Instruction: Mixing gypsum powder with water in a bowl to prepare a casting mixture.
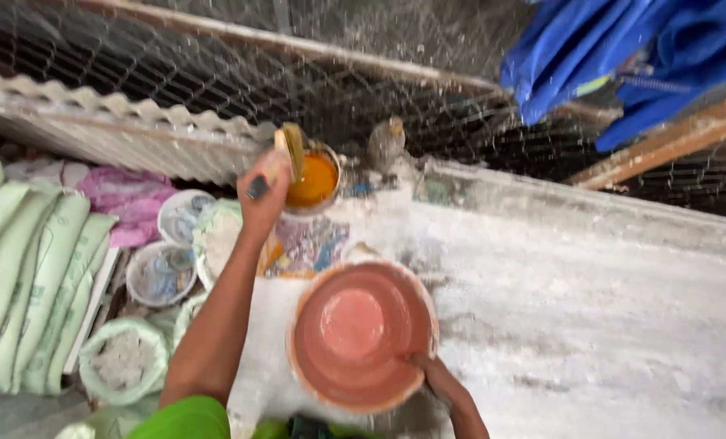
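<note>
We see the left hand raised over an open paint can that stands at the far left edge of the dusty white table. Its fingers are closed around a brush handle, and the yellow-stained brush head is just above the orange paint inside the can. The right hand holds a pink bucket near the front edge of the table; its fingers are hooked over the near rim, but we cannot tell how tightly they press. The bucket is near the can but apart from it. Beyond the left edge, lower down, lie pale green sacks, two small white tubs and an open bag of grey powder. Behind the table there is wire mesh, and a blue cloth hangs at the upper right.
</note>
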